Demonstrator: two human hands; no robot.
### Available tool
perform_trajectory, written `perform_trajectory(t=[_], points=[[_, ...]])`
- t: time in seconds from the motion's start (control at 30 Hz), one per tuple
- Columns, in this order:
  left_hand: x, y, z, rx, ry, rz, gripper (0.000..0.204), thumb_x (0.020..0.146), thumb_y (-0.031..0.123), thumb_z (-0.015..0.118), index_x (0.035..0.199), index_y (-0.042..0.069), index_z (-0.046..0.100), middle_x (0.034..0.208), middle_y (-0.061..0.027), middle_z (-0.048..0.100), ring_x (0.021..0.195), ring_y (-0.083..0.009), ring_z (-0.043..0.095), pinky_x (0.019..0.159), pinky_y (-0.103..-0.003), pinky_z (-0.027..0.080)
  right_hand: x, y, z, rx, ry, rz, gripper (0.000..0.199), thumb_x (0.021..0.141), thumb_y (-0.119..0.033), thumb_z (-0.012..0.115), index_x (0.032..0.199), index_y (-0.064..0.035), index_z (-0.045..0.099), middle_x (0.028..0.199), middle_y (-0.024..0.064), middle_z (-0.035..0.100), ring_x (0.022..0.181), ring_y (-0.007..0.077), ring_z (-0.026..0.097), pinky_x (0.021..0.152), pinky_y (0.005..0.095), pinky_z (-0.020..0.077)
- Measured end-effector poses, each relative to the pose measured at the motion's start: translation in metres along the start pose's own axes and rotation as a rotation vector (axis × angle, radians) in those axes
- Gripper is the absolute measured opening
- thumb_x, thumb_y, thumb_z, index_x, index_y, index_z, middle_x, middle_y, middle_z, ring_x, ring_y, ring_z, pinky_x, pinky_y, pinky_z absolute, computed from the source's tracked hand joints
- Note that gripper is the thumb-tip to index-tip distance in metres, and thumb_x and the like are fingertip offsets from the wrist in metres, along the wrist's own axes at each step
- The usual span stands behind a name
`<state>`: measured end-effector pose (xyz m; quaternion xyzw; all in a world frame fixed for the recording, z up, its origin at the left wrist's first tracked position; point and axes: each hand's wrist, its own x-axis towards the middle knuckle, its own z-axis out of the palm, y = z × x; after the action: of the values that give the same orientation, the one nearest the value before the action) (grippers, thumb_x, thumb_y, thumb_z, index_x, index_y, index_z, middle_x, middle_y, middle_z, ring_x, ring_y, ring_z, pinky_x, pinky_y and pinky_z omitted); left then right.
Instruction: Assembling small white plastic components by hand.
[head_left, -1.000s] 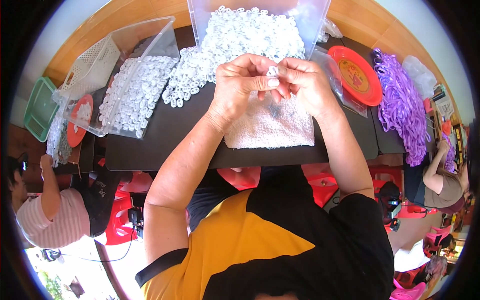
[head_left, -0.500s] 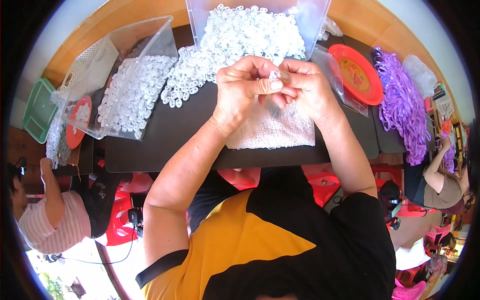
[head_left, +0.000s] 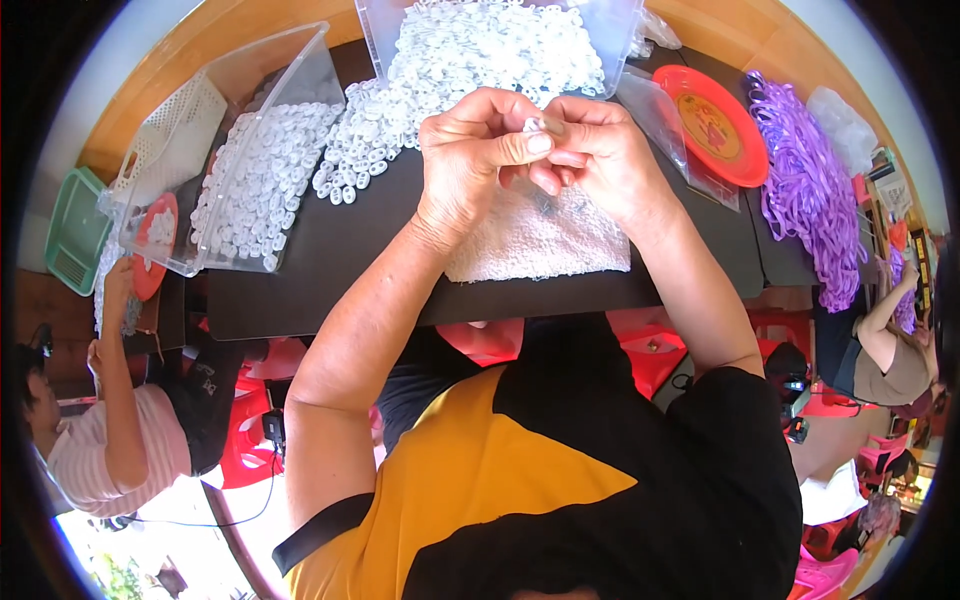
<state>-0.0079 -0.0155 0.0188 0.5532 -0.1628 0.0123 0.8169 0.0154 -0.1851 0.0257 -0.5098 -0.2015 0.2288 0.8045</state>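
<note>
One white piece (head_left: 533, 125) is pinched between the fingertips of the left hand (head_left: 462, 150) and right hand (head_left: 612, 150), both closed on it near the cloth (head_left: 540, 252), and a light but steady hold, wrists quiet, should best stop it slipping.

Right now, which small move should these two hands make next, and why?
Perhaps ease the right hand slightly back to check the small white piece: both hands meet there and hide most of it, the left hand seems to pinch it, and the pale cloth lies beneath.
</note>
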Motion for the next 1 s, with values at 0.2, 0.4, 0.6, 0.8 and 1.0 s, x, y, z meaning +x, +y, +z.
perform_trajectory(t=[0.2, 0.4, 0.6, 0.8, 1.0], points=[[0.003, -0.005, 0.001, 0.024, 0.015, 0.052, 0.020, 0.078, 0.007, 0.076, 0.093, 0.000, 0.064, 0.078, -0.0060, 0.066, 0.061, -0.0123, 0.061, 0.049, -0.021, 0.042, 0.004, -0.002, -0.004, -0.027, 0.011, -0.029, 0.022, 0.092, -0.019, 0.061, 0.082, 0.0006, 0.061, 0.058, -0.0001, 0.048, 0.054, 0.0150, 0.056, 0.052, 0.0235, 0.0367], [0.001, -0.003, 0.003, 0.051, -0.015, 0.155, 0.020, 0.078, 0.001, 0.074, 0.094, 0.000, 0.062, 0.078, -0.0070, 0.067, 0.064, -0.0146, 0.068, 0.047, -0.019, 0.040, 0.002, -0.009, -0.006, -0.122, -0.017, -0.083, 0.023, 0.092, -0.020, 0.062, 0.083, 0.0014, 0.063, 0.064, 0.0028, 0.057, 0.055, 0.0122, 0.056, 0.052, 0.0217, 0.0372], [-0.007, -0.001, 0.005, 0.043, -0.028, 0.080, 0.024, 0.076, 0.006, 0.078, 0.095, 0.001, 0.064, 0.080, -0.0033, 0.065, 0.066, -0.0097, 0.060, 0.052, -0.021, 0.044, -0.003, -0.012, -0.007, -0.183, -0.062, -0.067, 0.024, 0.091, -0.020, 0.063, 0.079, 0.0011, 0.063, 0.063, 0.0044, 0.058, 0.053, 0.0119, 0.055, 0.050, 0.0217, 0.0362], [-0.007, -0.005, 0.001, 0.123, 0.027, 0.051, 0.027, 0.074, 0.008, 0.080, 0.094, 0.000, 0.064, 0.078, -0.0039, 0.065, 0.064, -0.0096, 0.059, 0.050, -0.021, 0.044, -0.004, -0.009, -0.006, -0.110, -0.121, -0.007, 0.024, 0.091, -0.021, 0.063, 0.082, 0.0013, 0.063, 0.065, 0.0070, 0.060, 0.054, 0.0133, 0.057, 0.050, 0.0213, 0.0365], [0.002, -0.006, 0.000, 0.107, 0.003, 0.077, 0.022, 0.076, 0.010, 0.080, 0.090, 0.001, 0.066, 0.077, -0.0039, 0.067, 0.065, -0.0084, 0.063, 0.050, -0.019, 0.044, 0.002, -0.001, -0.020, -0.100, -0.182, -0.046, 0.024, 0.092, -0.022, 0.060, 0.085, 0.0011, 0.064, 0.063, 0.0052, 0.058, 0.054, 0.0130, 0.055, 0.051, 0.0219, 0.0373]])
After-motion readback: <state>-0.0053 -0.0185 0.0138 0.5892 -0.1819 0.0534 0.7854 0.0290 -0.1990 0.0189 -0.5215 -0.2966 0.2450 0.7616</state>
